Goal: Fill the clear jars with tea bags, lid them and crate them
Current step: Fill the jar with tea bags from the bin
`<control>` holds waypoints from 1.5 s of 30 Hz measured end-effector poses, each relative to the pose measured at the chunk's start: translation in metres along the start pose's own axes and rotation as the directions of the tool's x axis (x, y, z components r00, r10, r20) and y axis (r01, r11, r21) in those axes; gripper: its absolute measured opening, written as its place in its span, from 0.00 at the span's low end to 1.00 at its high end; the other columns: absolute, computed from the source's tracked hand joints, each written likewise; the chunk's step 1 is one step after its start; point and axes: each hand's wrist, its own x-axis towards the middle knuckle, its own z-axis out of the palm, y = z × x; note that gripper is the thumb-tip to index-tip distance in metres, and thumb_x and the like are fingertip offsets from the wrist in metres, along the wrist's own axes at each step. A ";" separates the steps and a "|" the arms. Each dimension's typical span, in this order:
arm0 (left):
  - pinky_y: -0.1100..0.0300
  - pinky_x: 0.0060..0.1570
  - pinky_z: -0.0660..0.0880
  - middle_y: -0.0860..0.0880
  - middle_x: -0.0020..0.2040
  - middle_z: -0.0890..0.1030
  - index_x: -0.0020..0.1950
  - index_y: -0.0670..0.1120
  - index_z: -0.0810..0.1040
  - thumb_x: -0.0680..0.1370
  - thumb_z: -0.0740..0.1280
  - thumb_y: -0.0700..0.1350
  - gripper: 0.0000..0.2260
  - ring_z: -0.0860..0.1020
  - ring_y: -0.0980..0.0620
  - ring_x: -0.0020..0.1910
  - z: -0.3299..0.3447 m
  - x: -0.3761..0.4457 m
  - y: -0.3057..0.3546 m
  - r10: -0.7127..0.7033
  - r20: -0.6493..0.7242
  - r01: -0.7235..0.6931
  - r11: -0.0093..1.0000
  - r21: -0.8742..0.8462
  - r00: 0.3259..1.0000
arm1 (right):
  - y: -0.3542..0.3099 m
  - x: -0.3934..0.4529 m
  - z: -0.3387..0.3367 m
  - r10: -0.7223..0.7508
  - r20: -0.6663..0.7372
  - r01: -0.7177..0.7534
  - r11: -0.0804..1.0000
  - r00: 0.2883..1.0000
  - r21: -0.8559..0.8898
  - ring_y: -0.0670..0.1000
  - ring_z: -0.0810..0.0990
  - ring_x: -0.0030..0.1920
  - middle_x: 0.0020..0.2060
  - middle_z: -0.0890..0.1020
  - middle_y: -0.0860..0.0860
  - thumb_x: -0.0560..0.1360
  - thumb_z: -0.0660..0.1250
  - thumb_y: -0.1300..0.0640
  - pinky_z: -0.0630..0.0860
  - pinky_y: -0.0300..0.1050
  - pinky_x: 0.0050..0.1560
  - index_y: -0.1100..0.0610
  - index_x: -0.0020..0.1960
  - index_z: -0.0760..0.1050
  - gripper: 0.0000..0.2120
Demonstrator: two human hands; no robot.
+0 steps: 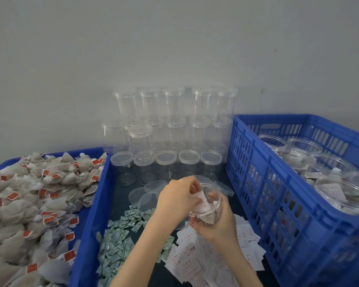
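— Clear plastic: where is the jar?

— Above the dark table, between the tray of tea bags and the blue crate. The right hand wraps round its lower half, fingers curled on it.

— And the left hand?

— At the jar's mouth, fingers pinching a white slip, it seems; blur hides the tips.

— Lids?

— Loose behind, before the stacked jars.
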 end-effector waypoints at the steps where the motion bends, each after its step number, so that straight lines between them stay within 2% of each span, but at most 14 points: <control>1: 0.59 0.48 0.75 0.58 0.51 0.81 0.50 0.57 0.76 0.73 0.70 0.47 0.08 0.78 0.54 0.51 0.001 0.000 0.000 0.030 0.001 -0.030 0.995 0.097 1.000 | 0.000 -0.001 0.001 -0.005 0.005 0.005 1.000 1.000 -0.012 0.47 0.81 0.57 0.58 0.80 0.44 0.54 0.83 0.49 0.81 0.45 0.52 0.43 0.63 0.70 0.41; 4: 0.61 0.44 0.69 0.59 0.54 0.77 0.53 0.57 0.77 0.74 0.69 0.48 0.09 0.76 0.55 0.53 0.002 0.000 -0.002 0.119 -0.040 -0.110 0.978 0.179 0.992 | -0.001 -0.002 0.001 -0.016 0.017 0.016 1.000 1.000 -0.008 0.41 0.81 0.55 0.56 0.79 0.37 0.56 0.85 0.59 0.79 0.33 0.46 0.40 0.61 0.71 0.39; 8: 0.69 0.45 0.67 0.64 0.52 0.73 0.53 0.62 0.73 0.72 0.70 0.56 0.12 0.73 0.64 0.49 0.000 -0.002 -0.011 0.135 -0.152 -0.160 0.972 -0.171 0.979 | -0.005 -0.001 0.000 0.002 0.026 -0.003 1.000 1.000 0.017 0.44 0.83 0.55 0.55 0.79 0.37 0.56 0.84 0.59 0.82 0.40 0.46 0.40 0.60 0.73 0.37; 12: 0.66 0.63 0.67 0.65 0.68 0.67 0.73 0.65 0.56 0.65 0.73 0.62 0.41 0.68 0.66 0.66 0.006 -0.013 -0.030 0.122 0.207 -0.006 0.873 -0.488 0.971 | -0.015 0.003 0.000 0.022 0.019 -0.023 1.000 1.000 0.014 0.39 0.80 0.57 0.57 0.78 0.34 0.54 0.83 0.48 0.83 0.45 0.48 0.36 0.61 0.70 0.39; 14: 0.71 0.60 0.69 0.66 0.67 0.68 0.75 0.66 0.52 0.65 0.76 0.59 0.45 0.68 0.70 0.65 0.013 -0.015 -0.035 0.132 0.230 0.006 0.856 -0.518 0.964 | -0.018 0.005 0.001 0.041 0.042 -0.042 0.999 0.998 0.018 0.38 0.80 0.56 0.55 0.78 0.33 0.53 0.83 0.49 0.84 0.47 0.43 0.31 0.58 0.70 0.39; 17: 0.79 0.49 0.69 0.67 0.63 0.72 0.71 0.65 0.59 0.65 0.79 0.52 0.41 0.69 0.76 0.59 0.014 -0.013 -0.037 0.075 0.141 0.011 0.849 -0.528 0.987 | -0.026 0.008 -0.001 0.076 0.116 -0.076 0.997 0.990 -0.005 0.37 0.79 0.57 0.56 0.77 0.32 0.50 0.83 0.48 0.83 0.47 0.50 0.32 0.63 0.66 0.46; 21: 0.78 0.50 0.70 0.67 0.62 0.74 0.63 0.70 0.63 0.61 0.78 0.53 0.37 0.71 0.74 0.59 0.011 -0.012 -0.041 0.049 0.081 0.001 0.849 -0.529 0.995 | -0.042 0.011 -0.013 0.060 0.186 -0.048 0.996 0.981 -0.070 0.32 0.73 0.63 0.67 0.72 0.37 0.54 0.79 0.37 0.73 0.27 0.57 0.36 0.70 0.61 0.48; 25: 0.79 0.47 0.70 0.70 0.58 0.74 0.66 0.68 0.63 0.61 0.77 0.52 0.38 0.72 0.75 0.56 0.014 -0.013 -0.036 0.065 0.008 -0.054 0.884 -0.465 0.998 | -0.066 0.026 -0.011 0.045 0.183 0.008 0.960 0.982 -0.279 0.41 0.71 0.68 0.68 0.72 0.40 0.55 0.76 0.33 0.70 0.43 0.69 0.43 0.76 0.58 0.55; 31: 0.72 0.48 0.74 0.65 0.57 0.77 0.67 0.66 0.64 0.62 0.80 0.46 0.40 0.75 0.71 0.53 0.021 -0.010 -0.034 -0.012 -0.062 -0.025 0.830 -0.557 0.998 | -0.094 0.049 -0.001 0.027 0.230 0.119 0.794 0.973 -0.596 0.47 0.68 0.70 0.69 0.70 0.46 0.62 0.79 0.40 0.69 0.45 0.69 0.52 0.76 0.63 0.48; 33: 0.72 0.52 0.74 0.71 0.61 0.73 0.67 0.69 0.60 0.63 0.80 0.51 0.41 0.74 0.70 0.58 0.020 -0.010 -0.029 0.001 -0.106 -0.065 0.793 -0.606 0.994 | -0.106 0.056 -0.002 -0.010 0.212 0.136 0.794 0.977 -0.592 0.49 0.70 0.69 0.68 0.72 0.49 0.63 0.79 0.41 0.70 0.47 0.69 0.54 0.75 0.66 0.46; 36: 0.76 0.60 0.65 0.74 0.68 0.61 0.75 0.62 0.53 0.64 0.72 0.62 0.44 0.63 0.73 0.66 0.018 -0.010 -0.021 -0.016 -0.209 -0.124 0.761 -0.636 0.978 | -0.134 0.073 -0.008 -0.068 0.130 0.133 0.789 0.989 -0.600 0.52 0.71 0.70 0.70 0.72 0.53 0.65 0.78 0.39 0.70 0.51 0.69 0.56 0.76 0.65 0.46; 39: 0.78 0.55 0.66 0.70 0.67 0.63 0.75 0.59 0.56 0.73 0.70 0.56 0.35 0.64 0.77 0.63 0.020 -0.009 -0.019 -0.038 -0.216 -0.109 0.768 -0.631 0.976 | -0.174 0.098 -0.025 -0.114 0.041 0.114 0.767 0.993 -0.632 0.53 0.75 0.65 0.67 0.76 0.54 0.67 0.76 0.38 0.73 0.51 0.66 0.57 0.72 0.71 0.40; 42: 0.73 0.52 0.71 0.65 0.63 0.70 0.68 0.60 0.65 0.77 0.69 0.46 0.23 0.70 0.71 0.60 0.030 -0.009 -0.019 -0.037 -0.128 -0.052 0.775 -0.629 0.991 | -0.214 0.128 -0.047 -0.177 -0.057 0.103 0.775 0.983 -0.624 0.55 0.81 0.53 0.50 0.83 0.54 0.69 0.76 0.41 0.76 0.44 0.50 0.61 0.56 0.80 0.27; 45: 0.71 0.49 0.74 0.59 0.60 0.75 0.61 0.62 0.71 0.78 0.68 0.43 0.17 0.73 0.70 0.55 0.039 -0.015 -0.017 -0.007 -0.048 -0.023 0.801 -0.598 0.999 | -0.242 0.165 -0.076 -0.207 -0.131 0.085 0.787 0.970 -0.611 0.52 0.81 0.52 0.52 0.83 0.52 0.71 0.74 0.41 0.73 0.32 0.47 0.63 0.64 0.76 0.31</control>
